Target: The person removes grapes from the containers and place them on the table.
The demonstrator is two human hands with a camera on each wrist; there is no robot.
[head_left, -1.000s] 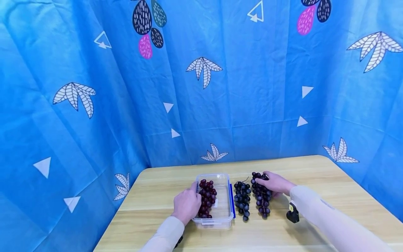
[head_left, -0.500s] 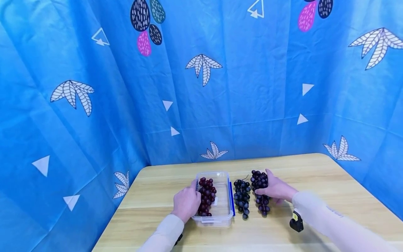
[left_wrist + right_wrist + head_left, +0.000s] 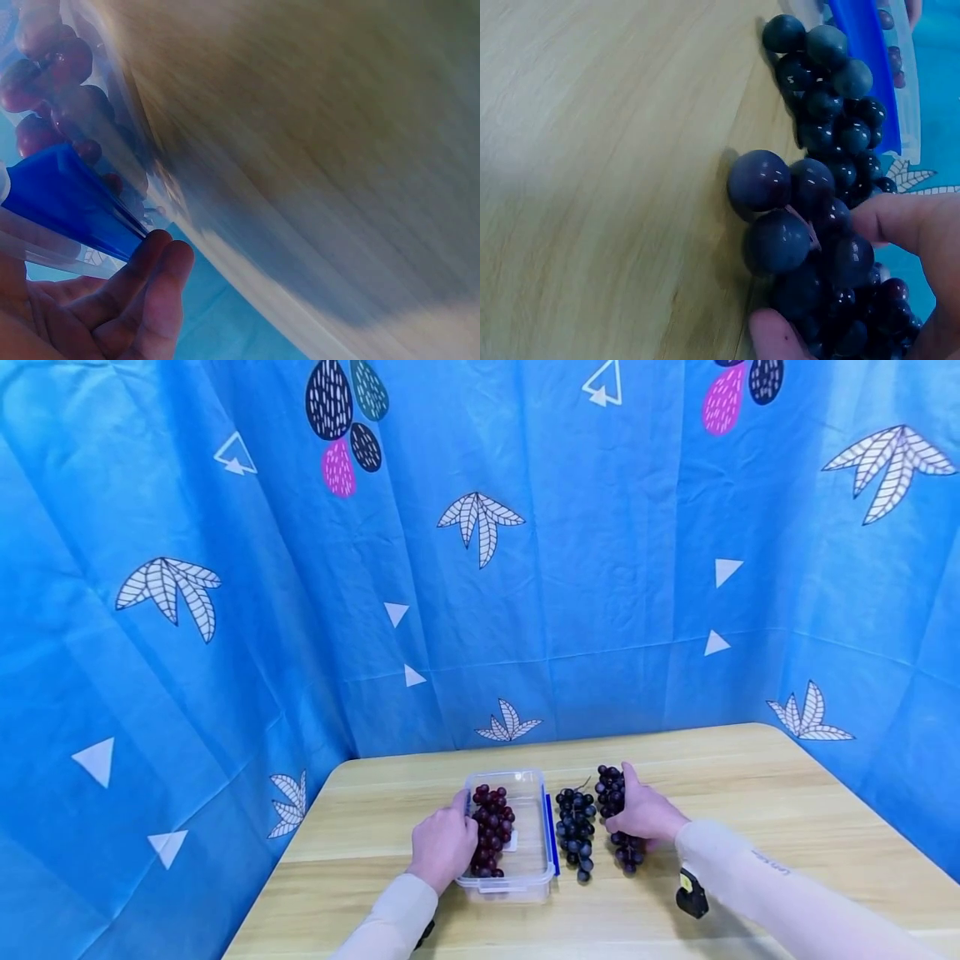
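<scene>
My left hand [image 3: 444, 845] holds the left side of a clear plastic food container [image 3: 531, 887]. In the left wrist view its fingertips [image 3: 169, 262] lie against the container's blue side clasp [image 3: 71, 196]. A bunch of red grapes [image 3: 492, 828] lies inside, along the left half. My right hand [image 3: 647, 812] is over the rightmost bunch of dark purple grapes [image 3: 610, 787], its thumb and fingers around the bunch's middle. In the right wrist view these grapes [image 3: 776, 241] sit between thumb and fingertip. The palm hides part of the bunch.
Between the container and the gripped bunch lies another bunch of blackish grapes [image 3: 575, 828], its stem pointing to the back. A second blue clasp [image 3: 552, 835] hangs out on the container's right side. The wooden table [image 3: 720, 768] ends at a patterned blue curtain [image 3: 600, 693].
My right hand has shifted towards the near end of the rightmost grape bunch and its grasp has closed around the middle. The left hand and the container stay put.
</scene>
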